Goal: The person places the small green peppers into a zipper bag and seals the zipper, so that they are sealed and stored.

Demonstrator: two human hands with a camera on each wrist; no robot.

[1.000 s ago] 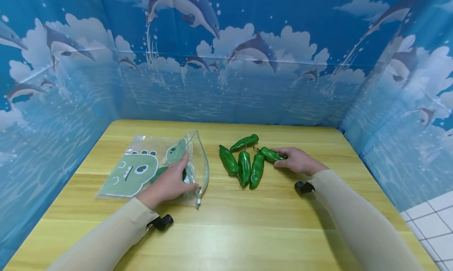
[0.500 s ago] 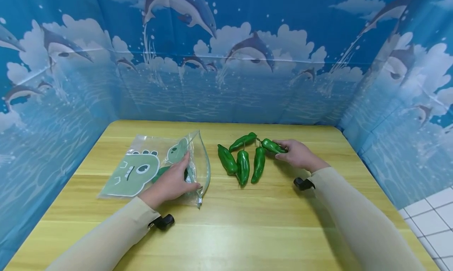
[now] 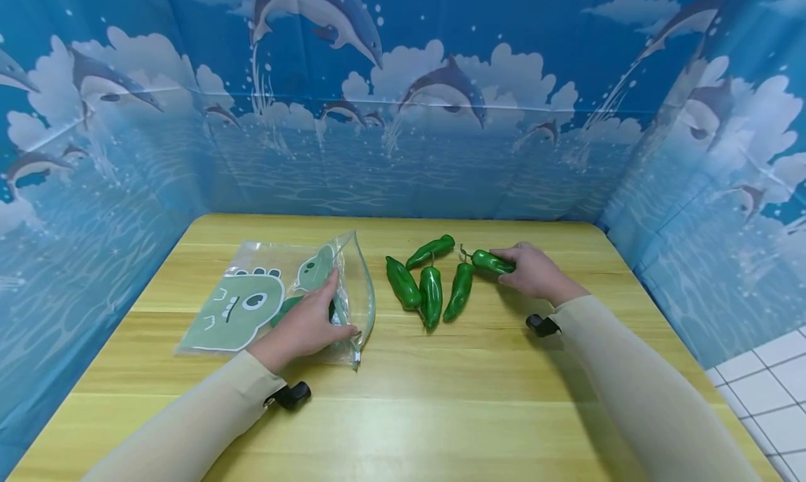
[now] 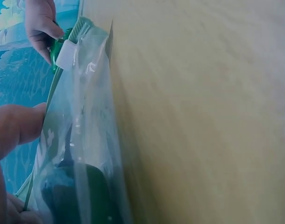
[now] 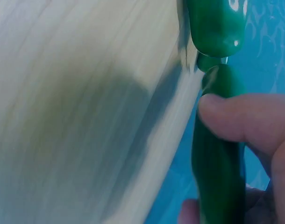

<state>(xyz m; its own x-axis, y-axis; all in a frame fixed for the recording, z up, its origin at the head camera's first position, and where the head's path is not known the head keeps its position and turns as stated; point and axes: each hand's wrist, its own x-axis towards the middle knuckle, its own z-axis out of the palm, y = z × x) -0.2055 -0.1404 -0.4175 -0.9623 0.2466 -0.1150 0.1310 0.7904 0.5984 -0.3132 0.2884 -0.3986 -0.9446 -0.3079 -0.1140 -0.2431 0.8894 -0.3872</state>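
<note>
In the head view my right hand (image 3: 535, 271) pinches a glossy green pepper (image 3: 489, 261) between thumb and fingers, its stem pointing left. The right wrist view shows the thumb across this pepper (image 5: 219, 172). Several more green peppers (image 3: 431, 299) lie in a loose cluster just left of it. My left hand (image 3: 305, 328) rests on a clear zip bag (image 3: 242, 303) printed with a pale green cartoon, thumb and forefinger spread near its mouth, which faces the peppers. A dark green shape (image 4: 77, 193) shows through the film. The thumb (image 4: 25, 122) touches the bag's edge.
Everything lies on a light wooden table (image 3: 403, 426). A blue dolphin-print curtain (image 3: 403, 167) encloses its back and sides. White floor tiles (image 3: 768, 377) show at the lower right. The bag's white slider (image 3: 357, 357) sits at the near end of its mouth.
My right hand has drawn its pepper slightly back and right, apart from the others. The pepper beside it has shifted a little. My left hand stays on the bag.
</note>
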